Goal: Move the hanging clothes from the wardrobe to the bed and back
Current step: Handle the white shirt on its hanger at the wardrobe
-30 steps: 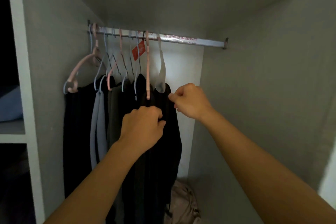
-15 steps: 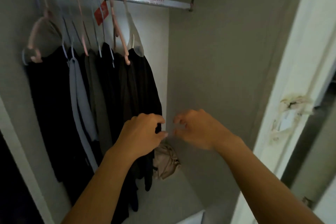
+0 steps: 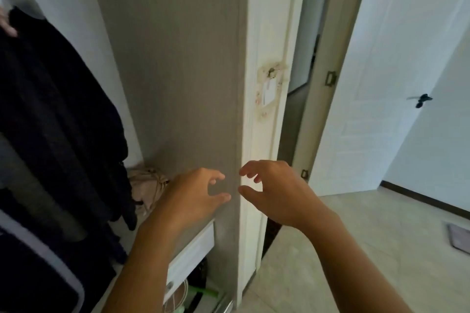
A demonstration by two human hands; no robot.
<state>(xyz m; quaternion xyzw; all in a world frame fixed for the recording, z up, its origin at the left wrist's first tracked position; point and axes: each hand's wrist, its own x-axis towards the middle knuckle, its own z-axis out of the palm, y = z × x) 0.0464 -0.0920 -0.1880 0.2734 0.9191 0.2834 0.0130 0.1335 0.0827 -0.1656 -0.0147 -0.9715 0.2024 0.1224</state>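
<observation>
Both hands dropped off the dark clothes (image 3: 58, 109), left hand (image 3: 193, 198) and right hand (image 3: 274, 195) loose, empty; wardrobe side panel (image 3: 183, 58) dead ahead, open tiled floor (image 3: 368, 249) to their right.

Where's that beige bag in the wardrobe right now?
In the head view, the beige bag sits low at centre-left on the wardrobe floor, between the dark hanging clothes and the grey side panel, just beyond the left hand.

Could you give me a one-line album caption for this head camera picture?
Empty left hand and right hand hover by the wardrobe side panel, dark hanging clothes at left.
</observation>
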